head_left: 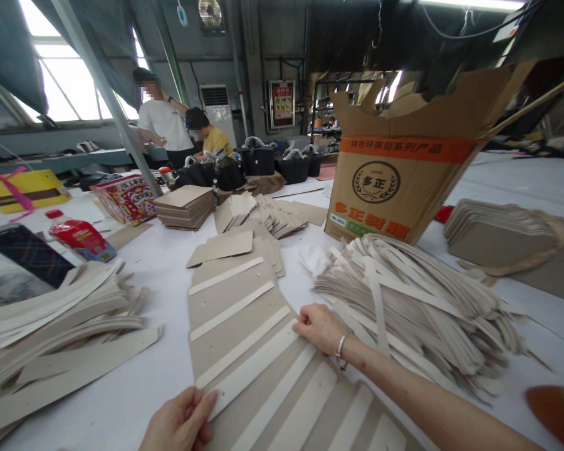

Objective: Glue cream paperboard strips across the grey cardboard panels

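A pale flat strip point(256, 366) stretches slantwise between my two hands, over a row of overlapping grey-beige boards point(232, 275). My left hand point(181, 418) pinches its near left end between thumb and bent fingers. At the far right end, the closed fingers of my right hand point(322, 327) hold the strip; a bracelet point(341, 351) circles that wrist. More pale strips lie across the boards, spaced apart and roughly parallel, above and below the held one. A big heap of loose strips point(418, 307) lies just right of my right hand.
Left of the boards lie long curved pieces point(70, 313), a phone-like dark slab point(28, 254) and a red bottle point(81, 235). Behind stand stacked boards point(187, 208) and an open cardboard box point(385, 181). Two people point(164, 122) are farther back near black bags point(256, 160).
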The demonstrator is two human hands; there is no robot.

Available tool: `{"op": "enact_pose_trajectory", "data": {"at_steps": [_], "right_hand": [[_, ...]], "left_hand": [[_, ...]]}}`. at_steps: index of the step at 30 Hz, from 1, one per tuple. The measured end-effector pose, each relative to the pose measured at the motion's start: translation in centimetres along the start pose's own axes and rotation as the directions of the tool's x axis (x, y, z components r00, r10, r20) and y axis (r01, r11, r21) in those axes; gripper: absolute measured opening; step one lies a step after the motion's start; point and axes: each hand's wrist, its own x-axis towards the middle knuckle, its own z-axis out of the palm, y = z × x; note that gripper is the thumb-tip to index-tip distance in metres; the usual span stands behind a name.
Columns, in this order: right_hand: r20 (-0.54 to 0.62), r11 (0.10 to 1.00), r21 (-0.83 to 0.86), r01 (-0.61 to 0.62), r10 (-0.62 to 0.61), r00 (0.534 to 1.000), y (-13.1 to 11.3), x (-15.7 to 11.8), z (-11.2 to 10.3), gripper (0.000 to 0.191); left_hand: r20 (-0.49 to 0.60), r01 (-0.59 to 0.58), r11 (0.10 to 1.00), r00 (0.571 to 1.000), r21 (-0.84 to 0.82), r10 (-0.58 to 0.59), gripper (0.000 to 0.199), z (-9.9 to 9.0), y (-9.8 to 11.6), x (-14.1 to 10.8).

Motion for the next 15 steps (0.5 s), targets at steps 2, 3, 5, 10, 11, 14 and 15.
{"op": "enact_pose_trajectory", "data": {"at_steps": [2, 3, 5, 10, 11, 14, 15], "right_hand": [[0.009, 1.0, -0.005, -0.001, 0.001, 1.0, -0.12, -0.06, -0.06, 0.019], [0.014, 1.0, -0.006, 0.0, 0.0, 1.0, -0.17, -0.11, -0.11, 0.019], [0.024, 1.0, -0.001, 0.009, -0.009, 1.0, -0.21, -0.16, -0.17, 0.021], [0.069, 0.999, 0.024, 0.035, -0.037, 0.997, 0.18, 0.22, 0.21, 0.026], [0.08, 0.999, 0.026, 0.033, -0.035, 0.996, 0.27, 0.3, 0.33, 0.026], [0.097, 0.999, 0.032, 0.027, -0.03, 0.995, 0.47, 0.41, 0.58, 0.028], [0.095, 0.999, 0.031, 0.031, -0.034, 0.995, 0.49, 0.42, 0.61, 0.028]], "left_hand": [[0.006, 0.004, 1.0, 1.0, 0.014, -0.004, 0.048, -0.17, 0.22, -0.12], [0.011, 0.003, 1.0, 1.0, 0.014, -0.003, 0.047, -0.28, 0.36, -0.22], [0.024, -0.006, 1.0, 1.0, -0.005, 0.006, 0.044, -0.5, 0.66, -0.47], [0.006, 0.003, 0.999, 1.0, -0.033, -0.003, 0.034, -0.72, 0.9, -0.66], [0.0, 0.008, 0.999, 1.0, -0.031, -0.008, 0.032, -0.7, 0.84, -0.63], [-0.015, 0.007, 1.0, 1.0, -0.029, -0.007, 0.028, -0.63, 0.68, -0.55], [-0.019, 0.003, 0.999, 1.0, -0.033, -0.004, 0.027, -0.61, 0.67, -0.56]]}}
